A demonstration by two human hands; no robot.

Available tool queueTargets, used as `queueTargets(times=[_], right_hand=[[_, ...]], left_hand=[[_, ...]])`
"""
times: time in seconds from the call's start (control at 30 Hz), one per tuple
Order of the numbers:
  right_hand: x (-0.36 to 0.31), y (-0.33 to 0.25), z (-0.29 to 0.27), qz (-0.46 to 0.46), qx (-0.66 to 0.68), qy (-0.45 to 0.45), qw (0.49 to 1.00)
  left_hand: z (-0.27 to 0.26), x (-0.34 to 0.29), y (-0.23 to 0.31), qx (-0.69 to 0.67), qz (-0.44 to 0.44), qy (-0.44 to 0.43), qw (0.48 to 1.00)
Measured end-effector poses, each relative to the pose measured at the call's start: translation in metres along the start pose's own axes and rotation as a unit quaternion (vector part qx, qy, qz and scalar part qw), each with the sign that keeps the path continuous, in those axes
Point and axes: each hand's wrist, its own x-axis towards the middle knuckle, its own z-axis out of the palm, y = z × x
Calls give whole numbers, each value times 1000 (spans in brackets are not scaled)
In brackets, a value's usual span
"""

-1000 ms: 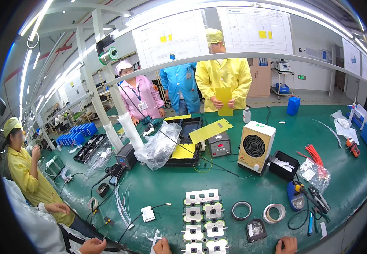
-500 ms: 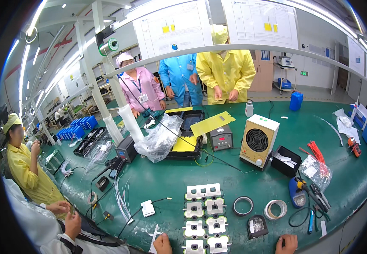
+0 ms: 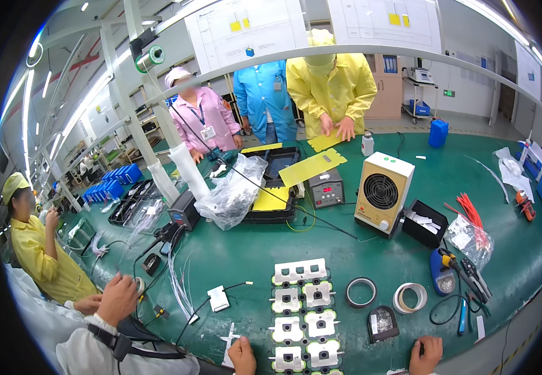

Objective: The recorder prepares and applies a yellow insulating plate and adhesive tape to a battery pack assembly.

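Observation:
At the near table edge, left of the cell pack, my left hand (image 3: pixel 242 355) is closed in a loose fist; nothing shows in it. Close beside it lies a small white cross-shaped piece (image 3: pixel 229 338). My right hand (image 3: pixel 426 354) rests with curled fingers at the near edge, right of the pack, and nothing shows in that one either. Between them stands the battery pack (image 3: pixel 305 319), two columns of cells under white covers with black round centres; its near end is cut off by the frame. A black box of small bits (image 3: pixel 383 324) sits nearest my right hand.
Tape rolls (image 3: pixel 361 292) lie right of the pack, beside a blue soldering-iron holder (image 3: pixel 441 275). Beyond stand a beige ionizing fan (image 3: pixel 383 195), a soldering station (image 3: pixel 328 189) and an open black case (image 3: pixel 271 214). A co-worker's hand (image 3: pixel 118 299) is raised at left; others stand across the table.
The view has shifted slightly. The near-left co-worker's hand has risen. Across the table, the person in yellow has lowered a yellow sheet onto the tabletop. My hands stay closed at the edge.

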Motion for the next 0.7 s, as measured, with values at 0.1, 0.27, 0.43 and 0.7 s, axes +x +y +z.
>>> queueTargets(times=[0.1,0.27,0.43,0.7], right_hand=[[0,2,0,-6,3,-2,1000],[-2,3,-1,-7,0,0,1000],[-2,3,-1,-9,4,2,1000],[-2,3,-1,10,8,-2,1000]], left_hand=[[-2,-1,-6,34,18,2,999],[-3,-6,-14,47,20,-4,999],[-8,-15,-40,58,29,-25,998],[-4,-15,-42,56,60,-39,996]])
